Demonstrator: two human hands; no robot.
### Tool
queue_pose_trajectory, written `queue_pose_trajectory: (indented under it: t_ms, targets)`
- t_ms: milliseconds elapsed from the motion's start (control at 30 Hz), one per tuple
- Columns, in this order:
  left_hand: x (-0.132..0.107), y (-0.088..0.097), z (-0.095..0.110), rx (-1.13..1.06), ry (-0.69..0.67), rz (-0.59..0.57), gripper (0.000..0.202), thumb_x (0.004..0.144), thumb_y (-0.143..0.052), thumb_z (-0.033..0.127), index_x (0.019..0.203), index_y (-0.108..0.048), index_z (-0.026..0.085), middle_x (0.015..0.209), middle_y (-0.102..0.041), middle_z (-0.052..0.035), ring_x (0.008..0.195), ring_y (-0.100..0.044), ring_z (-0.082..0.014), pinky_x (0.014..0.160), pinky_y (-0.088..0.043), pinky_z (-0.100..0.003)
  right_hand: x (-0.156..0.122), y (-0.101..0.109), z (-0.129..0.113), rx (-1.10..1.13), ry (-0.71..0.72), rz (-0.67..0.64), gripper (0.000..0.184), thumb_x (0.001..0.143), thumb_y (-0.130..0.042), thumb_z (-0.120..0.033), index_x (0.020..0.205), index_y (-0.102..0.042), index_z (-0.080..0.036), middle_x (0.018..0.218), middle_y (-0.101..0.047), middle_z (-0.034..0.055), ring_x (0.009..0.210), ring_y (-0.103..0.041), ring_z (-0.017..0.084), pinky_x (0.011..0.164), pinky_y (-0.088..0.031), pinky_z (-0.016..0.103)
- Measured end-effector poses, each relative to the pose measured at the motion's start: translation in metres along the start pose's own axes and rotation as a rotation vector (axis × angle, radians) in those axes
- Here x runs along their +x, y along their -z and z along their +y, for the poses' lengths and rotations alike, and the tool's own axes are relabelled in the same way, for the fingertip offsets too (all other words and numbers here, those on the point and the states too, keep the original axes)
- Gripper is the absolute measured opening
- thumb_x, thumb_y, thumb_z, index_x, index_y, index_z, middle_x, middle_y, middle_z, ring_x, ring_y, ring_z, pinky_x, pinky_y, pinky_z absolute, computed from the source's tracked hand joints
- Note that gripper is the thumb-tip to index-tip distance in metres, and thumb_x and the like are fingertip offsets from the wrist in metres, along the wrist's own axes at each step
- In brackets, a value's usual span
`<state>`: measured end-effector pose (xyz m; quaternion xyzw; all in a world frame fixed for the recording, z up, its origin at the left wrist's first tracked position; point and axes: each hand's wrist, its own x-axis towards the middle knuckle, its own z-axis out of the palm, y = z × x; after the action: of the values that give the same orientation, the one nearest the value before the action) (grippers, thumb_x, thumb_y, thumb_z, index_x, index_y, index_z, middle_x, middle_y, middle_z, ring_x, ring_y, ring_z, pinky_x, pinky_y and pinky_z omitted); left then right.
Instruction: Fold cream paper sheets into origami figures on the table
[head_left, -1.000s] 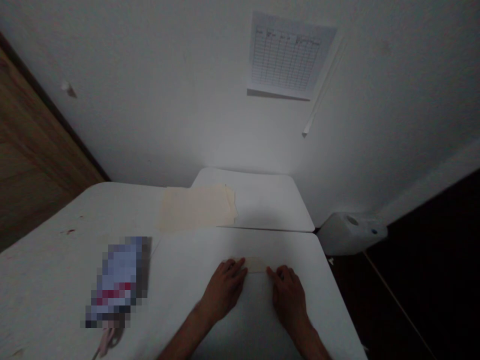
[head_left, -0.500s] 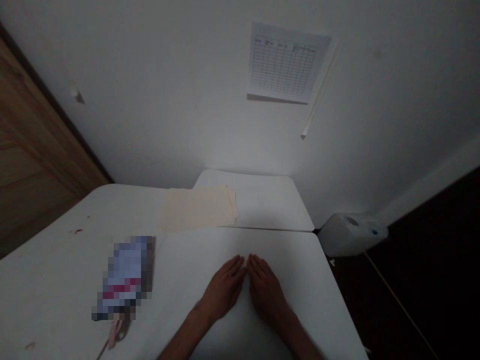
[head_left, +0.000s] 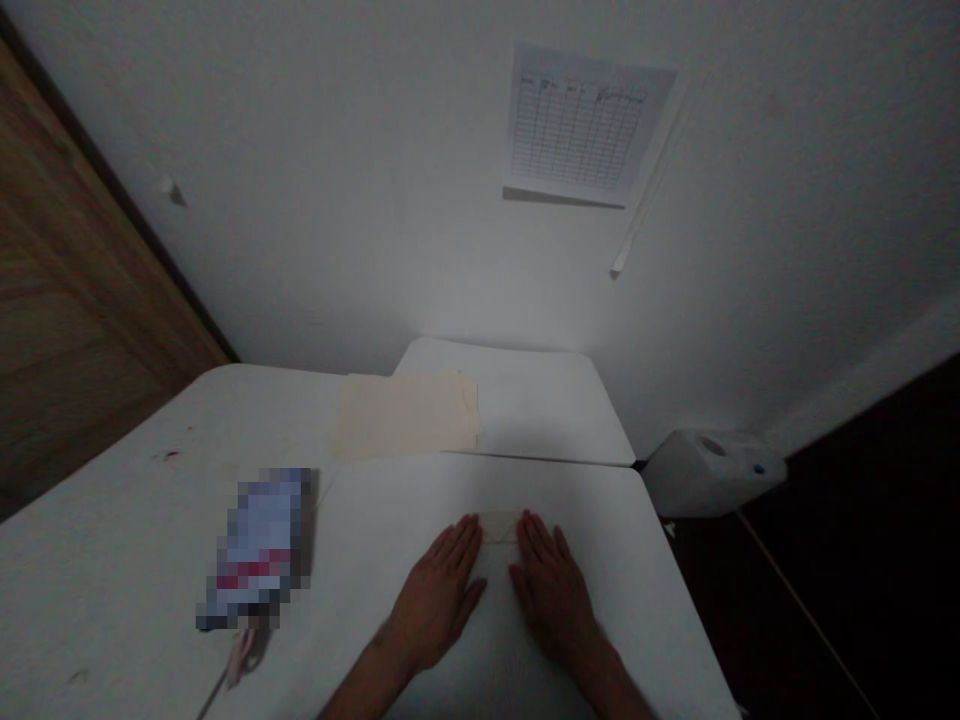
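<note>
A small folded strip of pale beige paper or thin cloth [head_left: 498,527] lies flat on the white table [head_left: 420,490], with a crease line showing across it. My left hand [head_left: 442,590] rests palm down with its fingers stretched out, the fingertips pressing on the strip's left end. At the right end, the fingertips of my right hand [head_left: 553,585] press down in the same way, its thumb spread from the fingers. Both ends of the strip are hidden under my fingers.
Larger beige sheets [head_left: 409,412] lie farther back, across the join between tables. To the left is a blurred-out blue and red item [head_left: 259,545] with a pinkish cord-like piece [head_left: 240,655]. A white plastic jug [head_left: 694,470] stands beyond the right edge. A printed form [head_left: 581,130] hangs on the wall.
My hands have moved apart sideways from the middle, where the fingertips nearly met, so the strip between them now shows. My thumbs have spread away from the fingers.
</note>
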<state>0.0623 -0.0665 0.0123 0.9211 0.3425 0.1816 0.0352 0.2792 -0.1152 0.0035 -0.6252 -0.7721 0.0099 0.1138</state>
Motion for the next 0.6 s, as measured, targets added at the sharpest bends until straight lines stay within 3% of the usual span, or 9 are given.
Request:
queue_pose_trajectory:
  t_ms: [200,300,433,600]
  targets:
    - [-0.013,0.008,-0.003,0.048,0.03,0.004,0.058,0.098,-0.041,0.039,0.149,-0.025,0.017,0.152,-0.033,-0.0124,0.138,-0.035,-0.0254,0.11,-0.038,-0.045,-0.016,-0.005,0.017,-0.02,-0.029,0.021,0.056,0.1,-0.034,-0.039,0.151,-0.023,-0.018,0.153,-0.028,0.0094,0.141,-0.027,0.027,0.112,-0.026,0.054]
    - [-0.017,0.013,-0.004,0.061,0.038,0.007,0.057,0.098,-0.04,0.039,0.149,-0.026,0.017,0.151,-0.034,-0.0116,0.138,-0.035,-0.0252,0.11,-0.038,-0.045,-0.016,-0.004,0.019,-0.019,-0.035,0.037,0.053,0.1,-0.035,-0.038,0.149,-0.03,-0.019,0.152,-0.032,0.0092,0.141,-0.028,0.028,0.112,-0.026,0.054]
    - [-0.016,0.012,-0.004,0.075,0.03,0.002,0.056,0.098,-0.041,0.039,0.147,-0.03,0.015,0.15,-0.037,-0.0125,0.137,-0.037,-0.0254,0.11,-0.039,-0.044,-0.002,0.004,0.009,-0.011,-0.036,0.082,0.046,0.099,-0.034,-0.027,0.141,-0.044,-0.011,0.148,-0.038,0.013,0.14,-0.029,0.026,0.113,-0.028,0.049]
    - [-0.016,0.007,-0.005,0.086,0.045,0.005,0.054,0.098,-0.041,0.039,0.145,-0.034,0.014,0.149,-0.039,-0.0123,0.137,-0.037,-0.0254,0.109,-0.041,-0.043,0.018,0.01,-0.013,0.064,0.146,0.027,0.05,0.098,-0.034,-0.023,0.147,-0.032,-0.014,0.154,-0.029,0.0072,0.142,-0.024,0.022,0.116,-0.027,0.042]
